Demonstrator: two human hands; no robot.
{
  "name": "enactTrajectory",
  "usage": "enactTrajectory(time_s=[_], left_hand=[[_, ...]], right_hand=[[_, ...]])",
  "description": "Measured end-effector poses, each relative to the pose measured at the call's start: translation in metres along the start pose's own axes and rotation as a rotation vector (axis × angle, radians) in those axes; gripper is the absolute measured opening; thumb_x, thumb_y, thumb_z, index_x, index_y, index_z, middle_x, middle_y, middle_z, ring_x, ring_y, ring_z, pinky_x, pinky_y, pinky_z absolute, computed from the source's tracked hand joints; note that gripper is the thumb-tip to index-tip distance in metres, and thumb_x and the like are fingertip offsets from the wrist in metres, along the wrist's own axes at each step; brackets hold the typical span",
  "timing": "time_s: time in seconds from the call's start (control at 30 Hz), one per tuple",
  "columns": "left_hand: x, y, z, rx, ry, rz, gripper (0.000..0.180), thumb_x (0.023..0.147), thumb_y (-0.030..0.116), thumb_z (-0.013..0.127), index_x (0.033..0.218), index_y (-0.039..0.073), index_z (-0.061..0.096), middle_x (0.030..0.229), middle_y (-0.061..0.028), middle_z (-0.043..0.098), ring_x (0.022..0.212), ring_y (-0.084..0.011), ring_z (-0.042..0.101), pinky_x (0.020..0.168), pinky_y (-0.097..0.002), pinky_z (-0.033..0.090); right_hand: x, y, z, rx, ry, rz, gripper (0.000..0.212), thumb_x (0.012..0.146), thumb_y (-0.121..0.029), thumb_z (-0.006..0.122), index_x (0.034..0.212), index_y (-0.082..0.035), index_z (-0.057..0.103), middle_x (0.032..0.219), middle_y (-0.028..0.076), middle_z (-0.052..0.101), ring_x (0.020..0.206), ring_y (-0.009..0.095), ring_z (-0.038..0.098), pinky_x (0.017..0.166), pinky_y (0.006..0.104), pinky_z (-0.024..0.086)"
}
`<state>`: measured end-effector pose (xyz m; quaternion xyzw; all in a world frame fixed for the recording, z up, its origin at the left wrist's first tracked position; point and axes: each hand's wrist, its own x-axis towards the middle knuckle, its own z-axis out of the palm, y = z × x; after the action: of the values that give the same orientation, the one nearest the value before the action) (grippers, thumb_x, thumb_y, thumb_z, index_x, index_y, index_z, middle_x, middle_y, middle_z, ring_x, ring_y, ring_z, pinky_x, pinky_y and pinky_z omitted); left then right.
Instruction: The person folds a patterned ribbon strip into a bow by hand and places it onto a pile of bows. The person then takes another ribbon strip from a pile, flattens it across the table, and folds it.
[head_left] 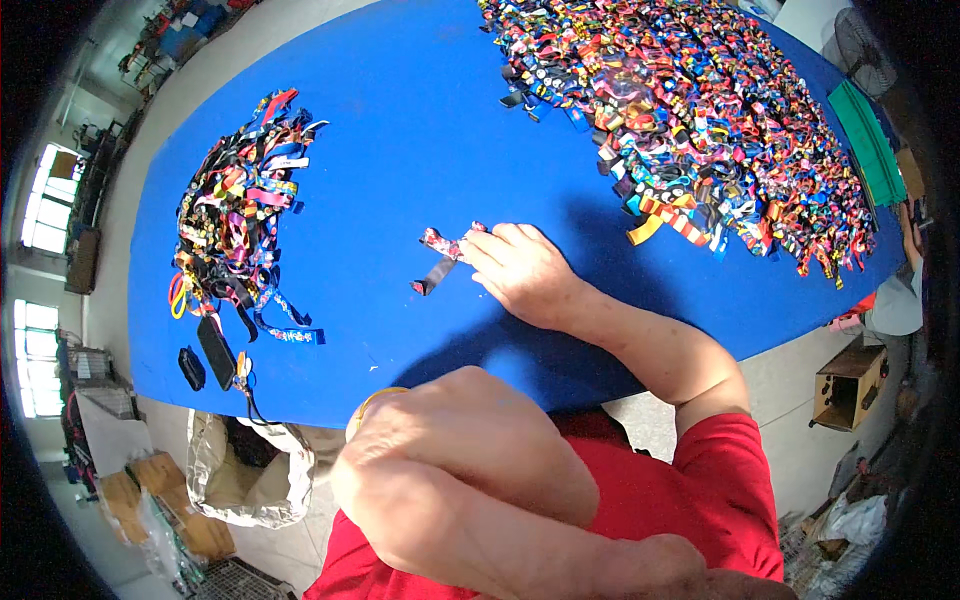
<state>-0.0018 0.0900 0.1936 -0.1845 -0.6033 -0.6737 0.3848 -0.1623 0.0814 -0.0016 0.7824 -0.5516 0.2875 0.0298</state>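
On the blue table my right hand [520,275] is closed over one end of a short ribbon strap [440,268]. Pink-and-white floral print covers part of the strap, and a grey tail hangs off it towards the near left. My left hand [440,440] is raised very close in the lower middle, with its fingers bent. Beyond its knuckles a yellow-edged thing [378,405] just shows; its kind and whatever is in the fingers are hidden.
A large heap of colourful straps [700,120] covers the far right of the blue table [400,120]. At left lies a smaller strap pile [240,200], with a black phone [215,353] near it. An open white sack [250,490] stands below the left edge.
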Motion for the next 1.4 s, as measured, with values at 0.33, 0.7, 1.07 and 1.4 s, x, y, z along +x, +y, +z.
enactTrajectory(time_s=[0.33, 0.7, 1.07, 1.4], left_hand=[[0.004, -0.010, -0.010, -0.210, -0.122, 0.068, 0.028, 0.104, 0.023, 0.055, 0.132, 0.021, 0.052, 0.067, -0.0233, 0.062, 0.037, -0.0181, 0.046, 0.033, -0.0306, 0.031], [-0.019, -0.011, 0.000, 0.023, 0.340, 0.275, 0.021, 0.099, 0.009, 0.060, 0.117, 0.017, 0.053, 0.057, -0.0148, 0.055, 0.032, -0.0142, 0.037, 0.031, -0.0311, 0.026], [0.001, -0.008, 0.029, 0.392, 0.522, 0.099, 0.013, 0.098, 0.014, 0.058, 0.105, 0.003, 0.057, 0.063, -0.0171, 0.063, 0.047, -0.0228, 0.053, 0.043, -0.0386, 0.043], [-0.009, -0.009, -0.005, -0.029, 0.007, 0.252, 0.011, 0.101, 0.011, 0.053, 0.108, 0.004, 0.050, 0.054, -0.0154, 0.056, 0.031, -0.0140, 0.037, 0.031, -0.0285, 0.024]], right_hand=[[0.002, 0.001, 0.000, 0.000, -0.002, -0.010, 0.044, 0.082, -0.017, 0.073, 0.122, -0.003, 0.063, 0.119, 0.010, 0.065, 0.103, 0.026, 0.061, 0.090, 0.0391, 0.047], [0.001, 0.000, -0.004, 0.010, -0.049, 0.028, 0.042, 0.084, -0.016, 0.071, 0.123, -0.003, 0.063, 0.122, 0.010, 0.064, 0.105, 0.026, 0.061, 0.092, 0.0397, 0.047], [0.004, 0.002, -0.002, -0.024, -0.064, 0.007, 0.042, 0.083, -0.017, 0.073, 0.123, -0.003, 0.065, 0.126, 0.009, 0.064, 0.105, 0.026, 0.060, 0.091, 0.0384, 0.047], [0.004, 0.000, -0.005, -0.026, -0.063, 0.008, 0.043, 0.084, -0.017, 0.073, 0.124, -0.003, 0.065, 0.126, 0.010, 0.065, 0.108, 0.027, 0.060, 0.094, 0.0391, 0.048]])
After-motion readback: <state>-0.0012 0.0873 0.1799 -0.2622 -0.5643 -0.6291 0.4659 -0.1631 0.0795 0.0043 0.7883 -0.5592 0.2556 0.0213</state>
